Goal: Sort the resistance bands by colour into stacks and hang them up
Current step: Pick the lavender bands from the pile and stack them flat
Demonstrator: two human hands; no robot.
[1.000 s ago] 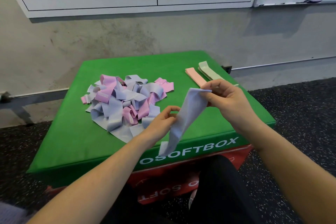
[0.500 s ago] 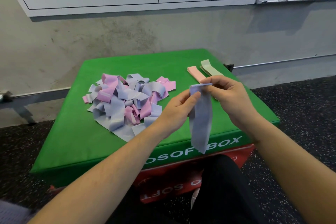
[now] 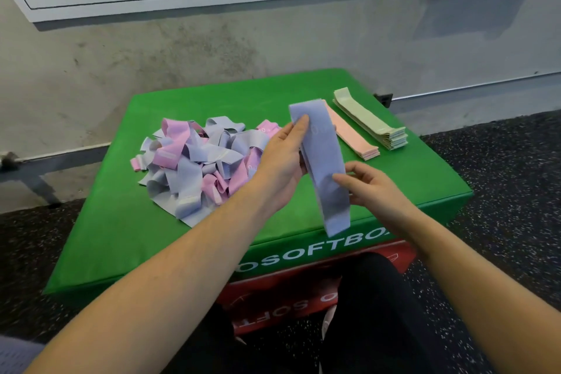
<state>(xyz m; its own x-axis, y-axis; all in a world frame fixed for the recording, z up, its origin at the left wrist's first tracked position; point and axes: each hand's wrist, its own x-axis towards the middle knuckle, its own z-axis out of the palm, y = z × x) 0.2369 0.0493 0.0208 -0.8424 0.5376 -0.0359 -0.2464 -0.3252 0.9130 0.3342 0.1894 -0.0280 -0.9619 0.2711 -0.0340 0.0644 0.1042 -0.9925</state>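
While both hands, left hand and right hand, pinch one lilac band, two sorted stacks, the pink stack and the green stack, lie beside one mixed heap.

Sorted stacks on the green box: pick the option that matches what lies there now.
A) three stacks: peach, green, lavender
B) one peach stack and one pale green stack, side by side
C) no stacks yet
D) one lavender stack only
B: a peach stack and a pale green stack lie side by side at the green box's far right, while the lavender band is in the left hand and right hand.
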